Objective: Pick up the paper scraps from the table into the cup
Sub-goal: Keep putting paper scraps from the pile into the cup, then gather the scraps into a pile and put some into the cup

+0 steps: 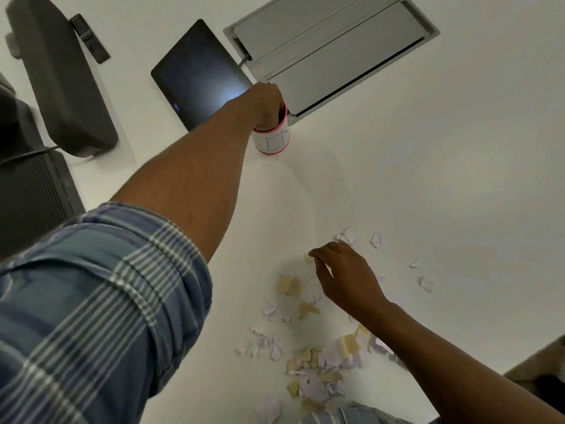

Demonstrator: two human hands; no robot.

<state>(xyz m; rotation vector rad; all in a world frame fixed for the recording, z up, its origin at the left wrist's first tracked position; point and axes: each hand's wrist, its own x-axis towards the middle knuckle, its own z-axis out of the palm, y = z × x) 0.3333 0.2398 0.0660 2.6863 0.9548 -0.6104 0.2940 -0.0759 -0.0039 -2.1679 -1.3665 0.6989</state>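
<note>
The table (428, 185) is smooth, matt and white. Near the cup (273, 140), which looks like paper, lies a shiny black glass tablet (198, 78) and a dull grey metal hatch (333, 47). The scraps (308, 371) are thin torn paper. The sleeve (91, 307) is checked cloth.

Single head-worn wide-angle view. Faces forward and steeply down onto white table (428, 179). Close range; both forearms in frame. No second view.
</note>
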